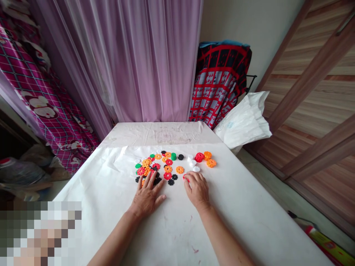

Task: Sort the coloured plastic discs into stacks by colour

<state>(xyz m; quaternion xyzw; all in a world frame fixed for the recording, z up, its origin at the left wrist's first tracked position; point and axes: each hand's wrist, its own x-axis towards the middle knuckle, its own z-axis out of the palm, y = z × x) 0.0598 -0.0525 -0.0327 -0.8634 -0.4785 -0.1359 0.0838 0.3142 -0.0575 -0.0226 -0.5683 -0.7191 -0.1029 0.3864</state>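
Observation:
My left hand (146, 197) lies with its fingers spread over a mixed heap of notched plastic discs (146, 162) in orange, red, black, green and white. Some of the discs beneath the fingers are hidden. My right hand (199, 192) is curled, thumb and fingers closed on a red notched disc (185, 177), low over the table. Between the hands lie loose discs, among them an orange disc (180, 170) and a black disc (171, 182). Beyond the right hand are white discs (191, 161), a red cluster (199, 157) and orange discs (211, 163). A green stack (173, 156) stands near a black disc (181, 157).
A white-covered table (235, 214) bears everything. By its far right corner leans a white bag (244, 120), with a red checked cloth (216, 81) behind. A purple curtain (155, 59) hangs at the back, a wooden wardrobe (313, 92) stands right. The lower left corner is pixelated.

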